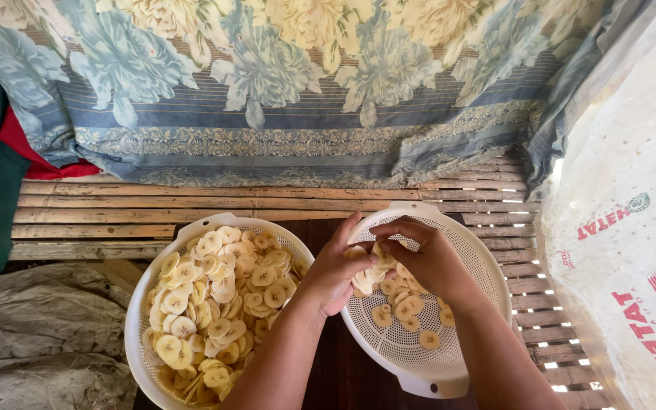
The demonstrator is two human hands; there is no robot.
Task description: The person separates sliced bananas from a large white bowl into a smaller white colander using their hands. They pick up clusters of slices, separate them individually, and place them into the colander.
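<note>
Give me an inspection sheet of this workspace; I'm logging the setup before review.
Surface: slatted bamboo platform, bare slats at left.
Job's things: left colander heaped with banana slices; right colander tilted, few slices inside.
Clutter: grey sacking at lower left.
Hands: left hand and right hand together over the right colander, holding a clump of slices.
Cables: nothing seen.
Surroundings: floral cloth behind; printed white sack at right.

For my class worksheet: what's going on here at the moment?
A person's left hand and right hand hold a small stack of pale yellow banana slices over a tilted white plastic colander with few slices inside. Beside it, a second white perforated basket sits heaped with slices on a slatted bamboo bench.
</note>
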